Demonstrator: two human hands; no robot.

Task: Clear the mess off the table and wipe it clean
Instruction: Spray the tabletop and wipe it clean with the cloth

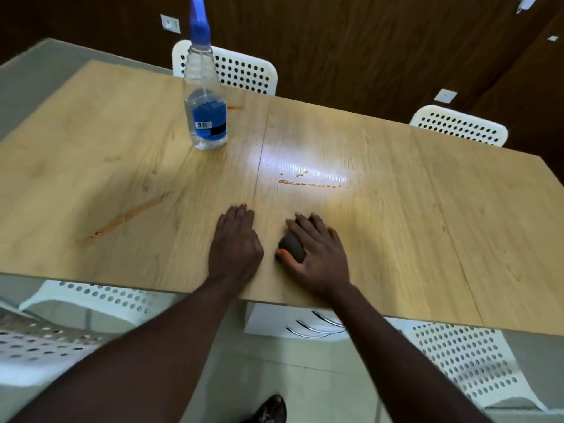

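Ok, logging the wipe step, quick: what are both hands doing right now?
Left hand: open, flat on the table.
Right hand: holding a dark cloth against the table, thumb round it.

Clear spray bottle [206, 117] upright on wooden table [457, 209]; orange streaks [122, 219] before it; dark wad [292, 246], perhaps sponge, nearer.

A single wide-angle view from the person's head looks forward and steeply down, close over the near edge of the tabletop [396, 227]. Both forearms enter from the bottom of the frame; the far wall crosses the top, the floor shows below.
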